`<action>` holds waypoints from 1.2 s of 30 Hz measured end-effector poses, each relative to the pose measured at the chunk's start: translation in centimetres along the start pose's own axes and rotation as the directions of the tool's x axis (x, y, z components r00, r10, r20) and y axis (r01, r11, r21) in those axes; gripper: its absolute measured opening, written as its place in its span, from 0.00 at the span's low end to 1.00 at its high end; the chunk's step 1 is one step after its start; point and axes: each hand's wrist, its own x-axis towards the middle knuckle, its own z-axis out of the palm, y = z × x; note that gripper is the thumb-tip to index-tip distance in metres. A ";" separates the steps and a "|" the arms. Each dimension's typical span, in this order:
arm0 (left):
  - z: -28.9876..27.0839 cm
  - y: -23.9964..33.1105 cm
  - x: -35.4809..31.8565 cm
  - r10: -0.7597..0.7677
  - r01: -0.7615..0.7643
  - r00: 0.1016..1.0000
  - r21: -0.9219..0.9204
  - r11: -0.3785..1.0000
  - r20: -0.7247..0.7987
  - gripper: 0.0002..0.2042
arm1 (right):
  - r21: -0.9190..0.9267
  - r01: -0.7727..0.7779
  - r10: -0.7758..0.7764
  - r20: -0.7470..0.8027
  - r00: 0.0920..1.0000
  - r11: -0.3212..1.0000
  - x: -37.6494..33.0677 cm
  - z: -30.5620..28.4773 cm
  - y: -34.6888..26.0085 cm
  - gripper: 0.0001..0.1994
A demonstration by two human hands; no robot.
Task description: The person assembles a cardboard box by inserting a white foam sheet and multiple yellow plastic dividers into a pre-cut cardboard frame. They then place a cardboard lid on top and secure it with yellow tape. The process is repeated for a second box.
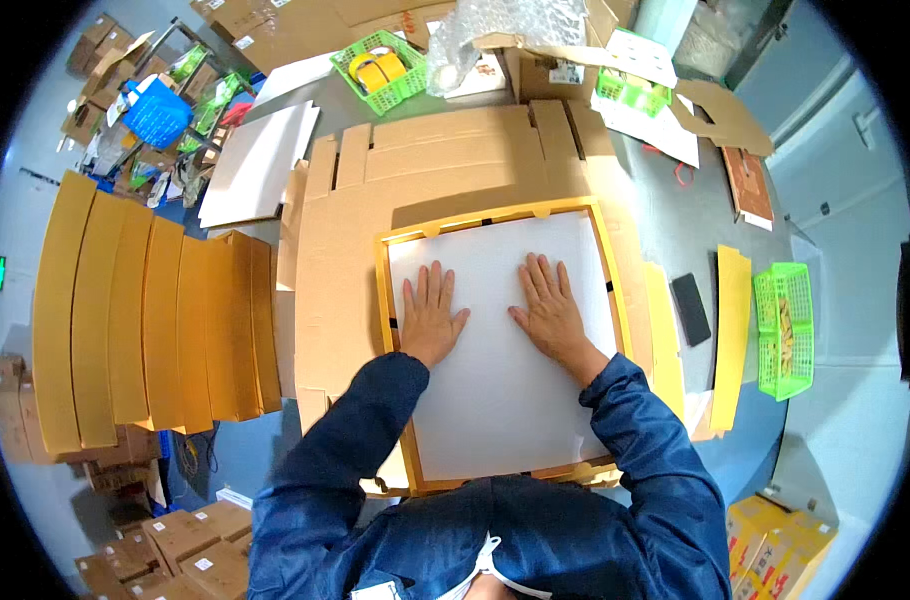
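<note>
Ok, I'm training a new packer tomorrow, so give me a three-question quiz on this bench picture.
1. True or false: both hands lie flat, palms down, on the white sheet.
2. Which lies right of the frame? A) green basket of tape rolls B) black phone C) blue basket
3. Fill in: the white sheet sits inside a shallow yellow-edged ____.

Key:
1. True: left hand, right hand.
2. B, the black phone.
3. Cardboard frame.

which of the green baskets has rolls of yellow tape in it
The green basket at the top, beyond the flat cardboard. The rolls of yellow tape sit inside it; the other two baskets show none.
</note>
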 end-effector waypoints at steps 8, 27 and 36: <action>1.0 0.2 0.2 -0.026 0.027 0.999 -0.055 0.998 0.028 0.31 | 0.036 -0.019 0.017 0.067 0.998 0.999 -0.8 0.2 -1.1 0.33; 3.0 -9.4 -7.4 -0.765 0.252 0.627 -0.968 0.018 0.149 0.33 | 0.417 -0.563 0.687 -0.256 0.680 0.713 -22.6 -8.0 9.3 0.14; 0.5 7.3 -17.3 -0.685 0.328 0.534 -0.868 -0.373 0.496 0.37 | 0.719 -0.512 0.714 0.031 0.699 0.470 -21.5 -5.6 4.1 0.19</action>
